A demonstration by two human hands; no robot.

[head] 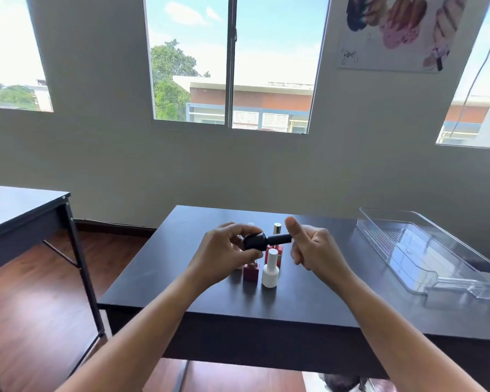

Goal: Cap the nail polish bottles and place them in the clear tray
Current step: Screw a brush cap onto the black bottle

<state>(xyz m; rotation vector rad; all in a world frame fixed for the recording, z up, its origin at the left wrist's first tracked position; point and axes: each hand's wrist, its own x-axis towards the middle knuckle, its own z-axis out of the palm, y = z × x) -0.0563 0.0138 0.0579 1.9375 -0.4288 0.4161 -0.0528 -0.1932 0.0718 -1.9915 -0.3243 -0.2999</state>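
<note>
We held the black bottle [254, 241] in the air above the dark table [309, 301], lying on its side with its long axis nearly level, running left to right across our view. Its round body sat at the left end and its black cap [279, 239] pointed right, tipped a little upward. Our left hand [224, 250] had its fingers and thumb curled closed around the body. Our right hand [313, 247] was closed at the cap end with the thumb raised, and its fingers seemed to pinch the cap, though we could not tell how firmly. Directly below the black bottle stood the other bottles, all upright: a white bottle [270, 268] nearest us, a dark red bottle [251, 271] just beside it on the left, and a red bottle with a gold cap [277, 229] behind them. The clear tray [425, 250] lay well apart on the right side of the table.
</note>
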